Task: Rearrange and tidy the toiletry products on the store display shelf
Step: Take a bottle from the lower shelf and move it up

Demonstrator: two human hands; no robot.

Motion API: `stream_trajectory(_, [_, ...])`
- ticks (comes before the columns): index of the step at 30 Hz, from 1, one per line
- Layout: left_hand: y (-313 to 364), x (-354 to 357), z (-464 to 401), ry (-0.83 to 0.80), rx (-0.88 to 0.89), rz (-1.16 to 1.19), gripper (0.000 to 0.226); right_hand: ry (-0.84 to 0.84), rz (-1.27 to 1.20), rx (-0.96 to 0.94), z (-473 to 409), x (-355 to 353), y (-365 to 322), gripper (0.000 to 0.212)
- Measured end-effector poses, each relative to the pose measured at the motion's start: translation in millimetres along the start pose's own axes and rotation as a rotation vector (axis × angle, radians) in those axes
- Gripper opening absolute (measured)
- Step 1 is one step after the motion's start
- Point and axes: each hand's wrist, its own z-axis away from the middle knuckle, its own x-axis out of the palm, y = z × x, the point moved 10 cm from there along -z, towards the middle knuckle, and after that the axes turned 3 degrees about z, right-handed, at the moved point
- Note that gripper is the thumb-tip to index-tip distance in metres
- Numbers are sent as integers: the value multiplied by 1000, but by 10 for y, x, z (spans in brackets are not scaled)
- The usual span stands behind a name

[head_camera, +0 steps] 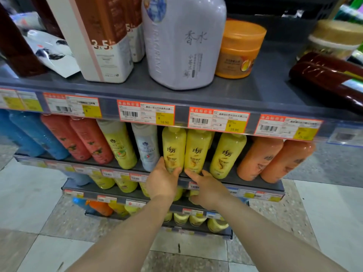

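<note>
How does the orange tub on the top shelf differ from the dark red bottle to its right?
The orange tub is short, wide and stands upright on its base; the dark red bottle is long, slim and lies on its side. The tub is bright orange with a matching lid; the bottle is glossy dark red. Both rest on the top shelf, untouched by either hand.
</note>
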Motion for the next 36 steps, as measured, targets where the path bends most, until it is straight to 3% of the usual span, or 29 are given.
stream_trajectory(16, [-43,45,-25,23,-37,11,41,-26,77,65,58,162,105,101])
stream_trajectory(22, [-61,-15,188,57,20,117,62,5,5,18,221,34,150,96])
stream_trajectory(25, [77,-23,328,87,123,115,54,92,-23,-13,281,-84,175,88])
stream_trajectory(30, [294,151,445,22,178,82,62,488,-197,1,510,-472,374,52])
stream_trajectory(33, [332,244,422,-6,124,73,73,557,-255,105,587,-535,589,46])
stream_trajectory(36, [356,344,395,-39,76,54,67,594,-307,178,632,-550,748,46])
